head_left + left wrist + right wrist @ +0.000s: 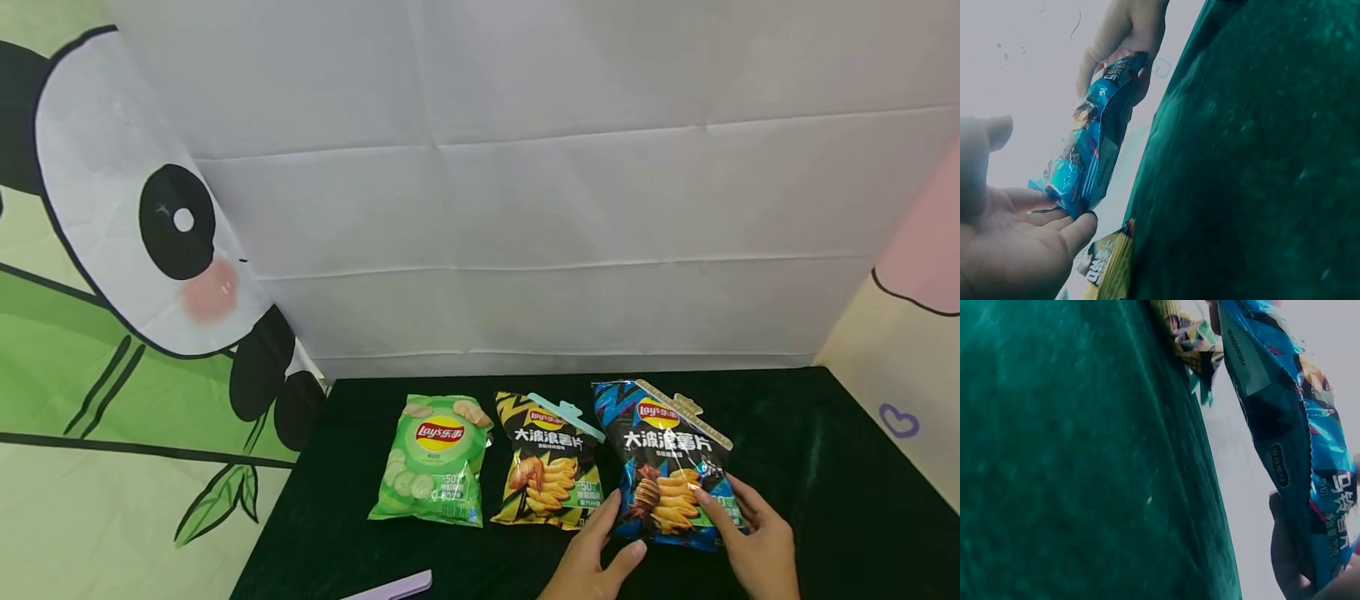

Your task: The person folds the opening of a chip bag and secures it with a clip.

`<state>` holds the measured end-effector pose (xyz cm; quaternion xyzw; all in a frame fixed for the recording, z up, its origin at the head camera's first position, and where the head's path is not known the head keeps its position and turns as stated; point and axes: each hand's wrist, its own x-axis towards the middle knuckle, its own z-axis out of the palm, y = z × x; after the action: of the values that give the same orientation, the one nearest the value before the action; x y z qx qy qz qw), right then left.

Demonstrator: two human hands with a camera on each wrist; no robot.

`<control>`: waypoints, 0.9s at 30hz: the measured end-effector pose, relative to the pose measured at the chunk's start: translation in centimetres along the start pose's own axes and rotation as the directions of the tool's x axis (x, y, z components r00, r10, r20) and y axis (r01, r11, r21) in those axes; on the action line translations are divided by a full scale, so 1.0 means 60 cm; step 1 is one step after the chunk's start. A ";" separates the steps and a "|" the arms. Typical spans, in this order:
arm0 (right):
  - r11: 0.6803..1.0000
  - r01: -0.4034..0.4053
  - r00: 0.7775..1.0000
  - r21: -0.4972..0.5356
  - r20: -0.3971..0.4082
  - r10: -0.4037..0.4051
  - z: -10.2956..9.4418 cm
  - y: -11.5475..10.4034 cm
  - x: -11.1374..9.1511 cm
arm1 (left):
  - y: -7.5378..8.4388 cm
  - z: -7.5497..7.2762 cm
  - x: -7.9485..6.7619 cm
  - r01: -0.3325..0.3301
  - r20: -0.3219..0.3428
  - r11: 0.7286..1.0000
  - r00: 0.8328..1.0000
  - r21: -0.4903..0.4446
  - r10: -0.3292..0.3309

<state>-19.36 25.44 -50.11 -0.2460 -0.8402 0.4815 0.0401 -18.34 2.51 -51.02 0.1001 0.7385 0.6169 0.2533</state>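
Basically — blue bag sits at the right end of the row, beside the yellow bag. Right hand pinches its right edge, thumb in front. Left hand is spread, fingers touching the left edge; left wrist view shows that thumb clear of it. Only the right wrist view gives the oval print — cream clip and purple clip show in head only.
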 end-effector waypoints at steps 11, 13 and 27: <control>0.999 -0.025 0.999 -0.026 0.024 0.026 -0.013 0.022 0.025 | -0.005 0.028 0.022 0.038 0.000 0.996 0.999 0.075 -0.038; 0.999 -0.031 0.999 -0.031 0.015 0.032 -0.015 0.026 0.031 | -0.004 0.032 0.026 0.036 0.016 0.993 0.999 0.111 -0.038; 0.993 -0.057 0.993 -0.099 0.101 0.067 -0.016 0.036 0.046 | -0.014 0.035 0.034 0.055 0.022 0.994 0.998 0.095 -0.058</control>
<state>-20.70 28.34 -51.84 -0.2480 -0.8554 0.4537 -0.0308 -18.90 5.05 -52.55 0.0987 0.7662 0.5725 0.2747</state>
